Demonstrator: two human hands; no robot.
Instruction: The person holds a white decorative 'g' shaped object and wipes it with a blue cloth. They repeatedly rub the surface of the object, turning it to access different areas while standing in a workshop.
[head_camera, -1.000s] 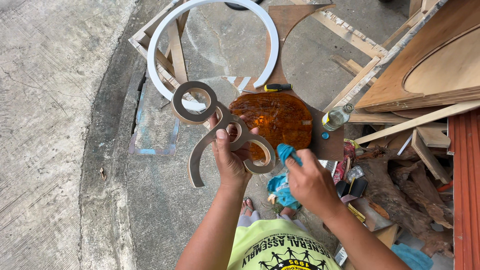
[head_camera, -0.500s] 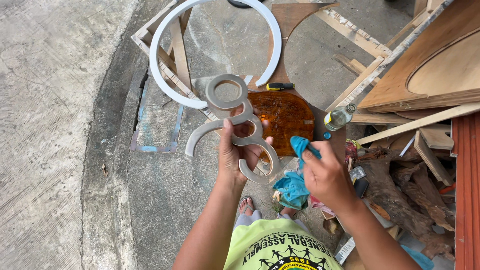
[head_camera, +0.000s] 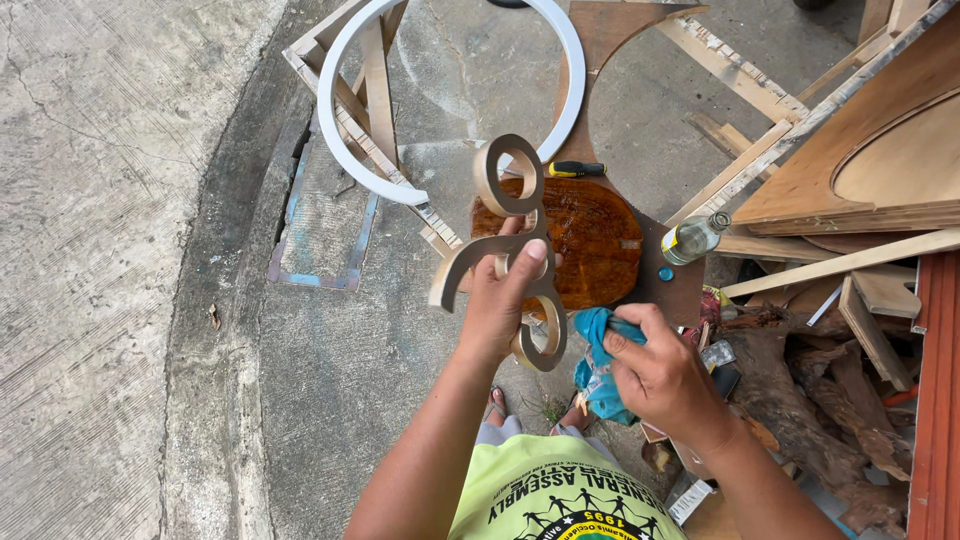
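My left hand (head_camera: 500, 300) grips a curly wooden cut-out (head_camera: 508, 215) with ring-shaped loops, held up over the ground and tilted edge-on. My right hand (head_camera: 665, 375) is closed on a crumpled blue cloth (head_camera: 598, 345), which touches the lower loop of the cut-out. Behind the cut-out lies a glossy reddish-brown round wooden board (head_camera: 595, 240).
A large white ring (head_camera: 340, 130) rests on a wooden frame (head_camera: 375, 80). A yellow-handled screwdriver (head_camera: 575, 169) and a small clear bottle (head_camera: 692, 238) with a blue cap lying beside it sit by the board. Plywood panels (head_camera: 860, 150) and scrap wood pile up at right. Concrete ground spreads left.
The cut-out has been lifted and turned from flat-facing toward edge-on. My right hand with the blue cloth has come in against its lower loop.
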